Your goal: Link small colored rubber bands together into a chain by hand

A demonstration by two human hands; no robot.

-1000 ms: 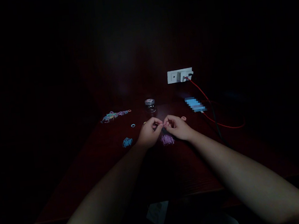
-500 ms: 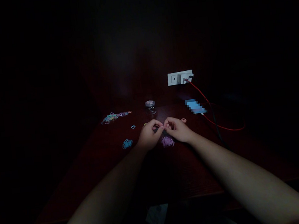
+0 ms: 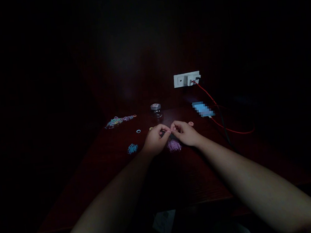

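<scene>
My left hand (image 3: 157,139) and my right hand (image 3: 184,132) meet fingertip to fingertip above the dark red table (image 3: 106,178). Both are pinched closed, and whatever lies between the fingertips is too small to make out. Just below them is a pile of purple bands (image 3: 174,145). A pile of blue bands (image 3: 132,148) sits to the left of my left hand. Near its knuckles a yellow band (image 3: 151,129) is partly hidden, with a light blue ring (image 3: 138,131) farther left. Beyond my right hand lies an orange-pink ring (image 3: 191,123).
A lidded clear jar (image 3: 156,111) stands behind my hands. Mixed coloured bands (image 3: 118,121) spread at the back left. At the back right, a blurred blue device (image 3: 203,109) lies by a red cable (image 3: 224,126) running to a wall socket (image 3: 187,79).
The view has shifted very slightly. Both hands stay together in nearly the same pose; the pink bit seen between the fingertips before no longer shows clearly.
</scene>
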